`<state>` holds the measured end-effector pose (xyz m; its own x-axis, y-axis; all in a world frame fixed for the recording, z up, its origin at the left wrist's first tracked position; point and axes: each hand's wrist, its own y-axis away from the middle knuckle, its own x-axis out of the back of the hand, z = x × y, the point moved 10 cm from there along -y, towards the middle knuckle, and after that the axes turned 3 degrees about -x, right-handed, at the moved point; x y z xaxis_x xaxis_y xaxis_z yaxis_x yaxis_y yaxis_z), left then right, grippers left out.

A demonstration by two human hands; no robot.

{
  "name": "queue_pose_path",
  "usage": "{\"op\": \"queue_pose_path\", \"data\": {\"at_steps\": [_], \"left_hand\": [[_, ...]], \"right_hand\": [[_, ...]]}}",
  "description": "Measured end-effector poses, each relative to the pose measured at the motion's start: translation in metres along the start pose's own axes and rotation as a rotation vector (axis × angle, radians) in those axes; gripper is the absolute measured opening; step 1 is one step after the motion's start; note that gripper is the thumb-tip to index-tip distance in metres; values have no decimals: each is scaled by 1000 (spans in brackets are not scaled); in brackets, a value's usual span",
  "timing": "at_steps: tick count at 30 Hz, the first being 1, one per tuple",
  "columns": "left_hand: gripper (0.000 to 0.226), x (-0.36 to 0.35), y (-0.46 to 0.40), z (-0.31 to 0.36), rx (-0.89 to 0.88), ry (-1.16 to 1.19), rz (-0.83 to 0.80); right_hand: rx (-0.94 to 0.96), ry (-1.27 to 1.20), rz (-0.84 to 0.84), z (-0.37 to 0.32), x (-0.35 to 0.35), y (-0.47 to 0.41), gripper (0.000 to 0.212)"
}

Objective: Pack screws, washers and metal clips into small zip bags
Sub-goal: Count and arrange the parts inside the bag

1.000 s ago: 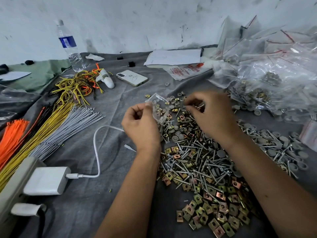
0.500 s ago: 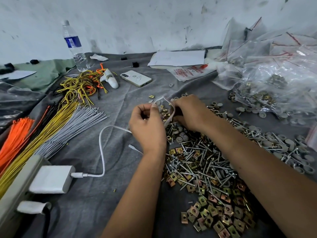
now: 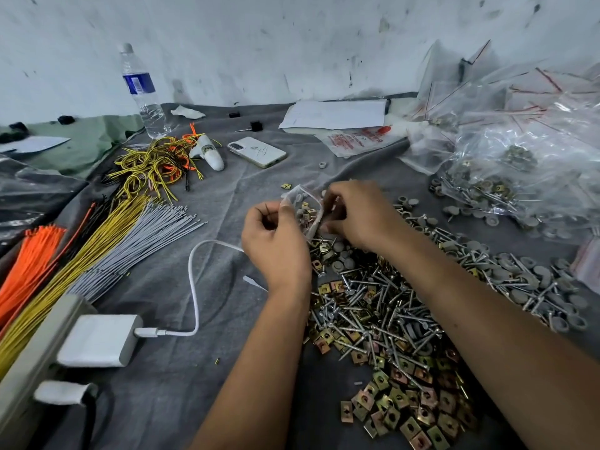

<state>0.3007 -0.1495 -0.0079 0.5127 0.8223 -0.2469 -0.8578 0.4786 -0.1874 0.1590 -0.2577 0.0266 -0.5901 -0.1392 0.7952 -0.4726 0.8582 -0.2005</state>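
Grey worktop (image 3: pixel 194 401), heaped screws (image 3: pixel 373 306). Both hands (image 3: pixel 276 245) (image 3: pixel 360 216) pinching small zip bag (image 3: pixel 303 211), probably filling; next, pressing the strip closed.

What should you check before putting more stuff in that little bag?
1. Left hand holds the small zip bag: ok.
2. Right hand is at the bag's other edge: ok.
3. Bag mouth is wide open: cannot tell, the hands hide it.
4. Bag already has parts inside: ok, grey washers and a brass clip show through.
5. More screws and metal clips are close by: ok, heaped right under the arms.
6. Right hand carries a new part: cannot tell.
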Motion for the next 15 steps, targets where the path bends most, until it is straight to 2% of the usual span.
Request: {"op": "queue_pose_path", "data": {"at_steps": [2,5,7,10,12,14,15], "left_hand": [[21,-6,1,2,-10,-11,-45],[21,-17,5,6,-23,-8,-132],[21,-22,8,5,-15,12,-180],[17,-24,9,-1,26,52,-207],[13,-24,9,-3,56,95,-207],[13,-25,8,-3,58,122,-202],[13,-25,8,-1,51,124,-204]], "right_hand": [[-28,-141,133,7,23,10,23],[122,-303,285,-13,56,31,16],[214,-262,246,-31,61,39,13],[253,-116,225,-40,63,45,10],[256,-52,187,-38,57,48,27],[208,35,61,-29,39,50,45],[185,77,6,-26,31,50,47]]}}
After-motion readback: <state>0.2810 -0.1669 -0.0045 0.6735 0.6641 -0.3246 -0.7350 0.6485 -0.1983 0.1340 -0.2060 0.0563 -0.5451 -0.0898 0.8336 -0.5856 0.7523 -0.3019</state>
